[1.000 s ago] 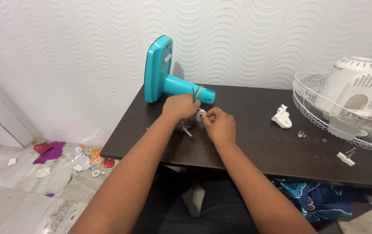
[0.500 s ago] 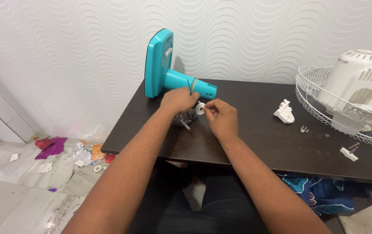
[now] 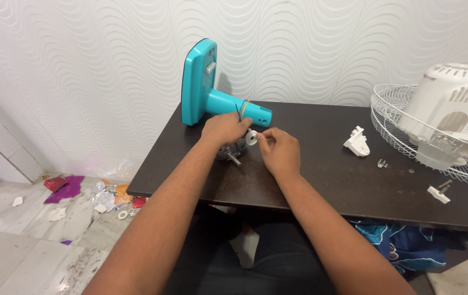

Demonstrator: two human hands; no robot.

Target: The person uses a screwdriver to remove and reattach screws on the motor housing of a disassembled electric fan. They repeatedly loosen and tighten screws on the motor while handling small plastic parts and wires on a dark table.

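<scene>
Fan motor (image 3: 233, 149): lies on the dark table (image 3: 321, 175), toward its front left, just before the teal fan stand (image 3: 212, 95) that is tipped over on its side, neck pointing right. Coloured wires (image 3: 241, 109) run from the neck down to the motor. A short metal shaft (image 3: 235, 160) sticks out of the motor toward the table's front edge.

Left hand (image 3: 224, 129): laid over the top of the motor, fingers curled down around it, gripping and steadying.

Right hand (image 3: 281, 151): just right of the motor, thumb and fingertips pinched on a small white round part (image 3: 252, 137), held against the motor's side. Too small to tell whether the part is seated or only touching.

Step in hand, as I judge it: fitting or working a small piece at the motor body while the other hand braces it. The next move would seem to call for a steady hold on the motor and fine finger work on the white part, minding the wires close above.

Elsewhere on the table, well apart to the right: white plastic bracket (image 3: 357, 141), white wire fan guard (image 3: 436, 136) with the white motor cover (image 3: 445, 106) resting in it, a small white clip (image 3: 439, 192) near the front edge. Scraps of coloured litter (image 3: 70, 188) on the floor at left.
</scene>
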